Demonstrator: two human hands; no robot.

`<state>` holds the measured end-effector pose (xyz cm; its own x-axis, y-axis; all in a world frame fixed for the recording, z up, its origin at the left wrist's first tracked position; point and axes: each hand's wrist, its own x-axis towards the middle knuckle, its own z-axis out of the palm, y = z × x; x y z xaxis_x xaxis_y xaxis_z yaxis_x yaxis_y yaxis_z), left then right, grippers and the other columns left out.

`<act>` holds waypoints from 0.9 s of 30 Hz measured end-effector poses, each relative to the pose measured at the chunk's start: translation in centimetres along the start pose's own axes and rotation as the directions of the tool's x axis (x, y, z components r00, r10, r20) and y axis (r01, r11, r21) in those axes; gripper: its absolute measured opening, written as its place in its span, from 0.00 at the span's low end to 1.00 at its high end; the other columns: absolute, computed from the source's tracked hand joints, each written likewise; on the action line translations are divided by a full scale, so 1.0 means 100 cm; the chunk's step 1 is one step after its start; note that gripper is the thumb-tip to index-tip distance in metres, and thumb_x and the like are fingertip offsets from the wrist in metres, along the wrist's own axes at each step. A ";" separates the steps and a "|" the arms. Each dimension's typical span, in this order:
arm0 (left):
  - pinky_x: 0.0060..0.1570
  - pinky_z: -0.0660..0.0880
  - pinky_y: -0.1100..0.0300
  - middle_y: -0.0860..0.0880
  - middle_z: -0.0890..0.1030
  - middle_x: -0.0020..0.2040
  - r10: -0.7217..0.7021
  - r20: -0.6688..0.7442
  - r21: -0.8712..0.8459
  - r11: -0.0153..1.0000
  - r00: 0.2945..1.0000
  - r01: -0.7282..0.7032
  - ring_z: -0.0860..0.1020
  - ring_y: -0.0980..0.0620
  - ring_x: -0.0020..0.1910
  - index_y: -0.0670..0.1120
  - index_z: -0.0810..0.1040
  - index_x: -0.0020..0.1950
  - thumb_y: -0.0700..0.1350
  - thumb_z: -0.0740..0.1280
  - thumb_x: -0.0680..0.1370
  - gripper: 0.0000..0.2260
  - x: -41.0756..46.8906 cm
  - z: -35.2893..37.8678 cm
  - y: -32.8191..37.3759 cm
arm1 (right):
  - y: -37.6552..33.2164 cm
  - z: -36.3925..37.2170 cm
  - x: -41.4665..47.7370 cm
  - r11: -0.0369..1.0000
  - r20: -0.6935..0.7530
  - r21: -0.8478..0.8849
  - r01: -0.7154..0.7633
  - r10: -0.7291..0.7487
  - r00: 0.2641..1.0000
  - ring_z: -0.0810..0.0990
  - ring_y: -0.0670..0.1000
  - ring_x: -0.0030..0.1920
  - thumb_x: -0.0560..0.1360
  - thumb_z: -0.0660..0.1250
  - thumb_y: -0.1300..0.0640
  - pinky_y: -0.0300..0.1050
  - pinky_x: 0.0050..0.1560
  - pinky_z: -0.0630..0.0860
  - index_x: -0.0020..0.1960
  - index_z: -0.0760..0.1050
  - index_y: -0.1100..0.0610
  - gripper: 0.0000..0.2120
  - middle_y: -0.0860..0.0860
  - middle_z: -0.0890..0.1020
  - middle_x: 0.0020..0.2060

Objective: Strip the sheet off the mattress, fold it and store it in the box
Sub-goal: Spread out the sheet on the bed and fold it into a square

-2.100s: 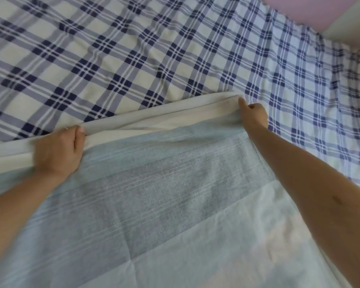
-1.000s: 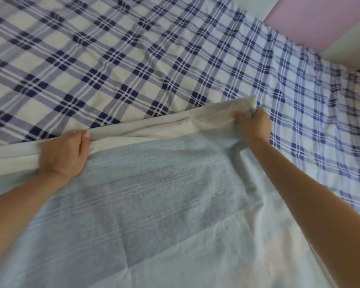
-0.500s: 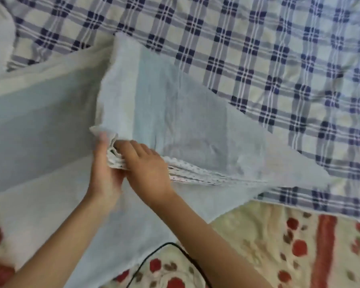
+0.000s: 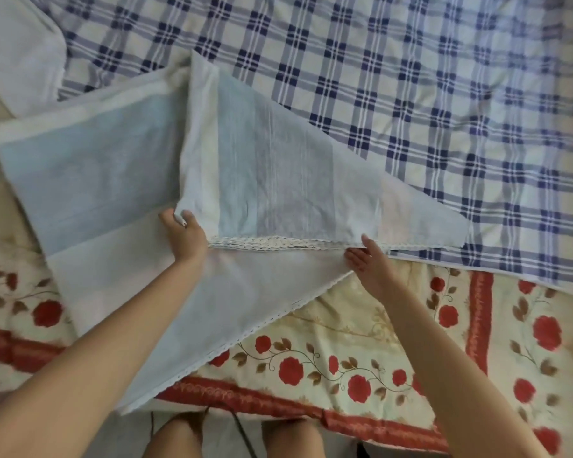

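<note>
A pale blue and white sheet (image 4: 106,180) with a lace-trimmed edge lies partly folded on the bed, one corner flap turned over so that it forms a triangle (image 4: 278,180). My left hand (image 4: 184,234) pinches the folded corner at the flap's lower left. Further right, my right hand (image 4: 366,264) touches the stacked lace edge with its fingers extended. No box is in view.
A blue and white plaid cover (image 4: 411,94) spreads over the far and right side of the bed. A cream blanket with red roses (image 4: 344,342) lies along the near edge. White cloth (image 4: 17,51) sits at the far left. My knees (image 4: 232,438) show below.
The far end of the sheet has been brought over onto the near part. My hands, together at the corner half a second ago, have moved apart; the right has slid rightward along the lace edge.
</note>
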<state>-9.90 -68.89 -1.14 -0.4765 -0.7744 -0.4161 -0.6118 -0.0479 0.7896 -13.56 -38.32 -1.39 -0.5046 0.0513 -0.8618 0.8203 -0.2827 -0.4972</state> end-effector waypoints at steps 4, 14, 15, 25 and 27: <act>0.45 0.78 0.46 0.48 0.73 0.42 -0.157 0.216 -0.105 0.977 0.964 0.183 0.75 0.46 0.43 0.48 0.67 0.43 0.43 0.60 0.78 0.05 0.013 -0.018 -0.009 | -0.010 0.017 0.007 0.983 -0.055 0.184 -0.005 0.016 0.998 0.69 0.57 0.68 0.78 0.65 0.51 0.47 0.67 0.69 0.73 0.60 0.60 0.29 0.57 0.68 0.60; 0.46 0.79 0.53 0.51 0.83 0.44 -0.227 0.564 -0.316 0.828 0.794 0.462 0.81 0.52 0.43 0.48 0.74 0.50 0.39 0.59 0.80 0.06 0.011 -0.050 -0.011 | -0.020 0.001 0.011 0.968 -0.164 0.212 0.135 -0.101 0.981 0.75 0.49 0.39 0.77 0.56 0.64 0.40 0.34 0.74 0.44 0.69 0.60 0.05 0.53 0.75 0.39; 0.45 0.79 0.53 0.51 0.83 0.44 -0.229 0.587 -0.311 0.822 0.777 0.477 0.81 0.51 0.43 0.47 0.75 0.51 0.39 0.59 0.80 0.06 0.007 -0.053 -0.010 | -0.022 -0.004 0.008 0.967 -0.139 0.219 0.133 -0.104 0.985 0.75 0.49 0.39 0.77 0.56 0.65 0.39 0.35 0.75 0.43 0.69 0.60 0.05 0.53 0.75 0.38; 0.37 0.80 0.64 0.48 0.75 0.43 -0.237 0.335 -0.135 0.946 0.912 0.295 0.76 0.49 0.49 0.46 0.70 0.41 0.41 0.64 0.79 0.08 0.002 -0.024 -0.043 | -0.028 -0.038 0.038 1.000 -0.302 0.017 0.020 -0.014 0.953 0.79 0.55 0.47 0.74 0.68 0.55 0.42 0.34 0.80 0.58 0.73 0.60 0.16 0.56 0.77 0.51; 0.35 0.79 0.65 0.45 0.75 0.44 -0.223 0.287 -0.124 0.956 0.932 0.267 0.76 0.49 0.48 0.45 0.69 0.40 0.42 0.66 0.78 0.09 0.001 -0.022 -0.046 | -0.039 -0.044 0.048 0.996 -0.382 0.084 0.012 0.021 0.924 0.77 0.58 0.58 0.69 0.72 0.44 0.52 0.54 0.79 0.68 0.68 0.57 0.32 0.55 0.75 0.60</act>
<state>-5.72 -70.17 -3.82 -0.4885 -0.5300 -0.6932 -0.6334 -0.3310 0.6995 -18.01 -32.78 -4.03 -0.3464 0.4075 -0.8450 0.7887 -0.3611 -0.4975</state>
